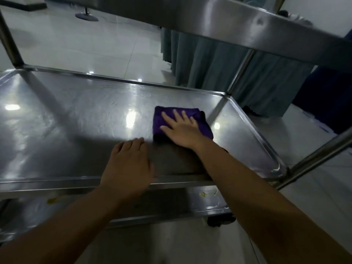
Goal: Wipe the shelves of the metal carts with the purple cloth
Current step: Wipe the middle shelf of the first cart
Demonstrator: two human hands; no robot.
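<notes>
right hand [182, 128] spread flat on purple cloth [162, 119]; left hand [127, 166] flat on shelf [66, 111].

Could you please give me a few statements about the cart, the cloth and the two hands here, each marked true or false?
1. The right hand presses flat on the purple cloth. True.
2. The cloth lies on the cart's bottom shelf. False: it lies on the middle shelf, towards its right end.
3. The left hand rests on the middle shelf near its front edge, apart from the cloth. True.
4. The left hand grips a spray bottle. False: it holds nothing.
5. Yellowish smears show on the lower shelf. True.
</notes>
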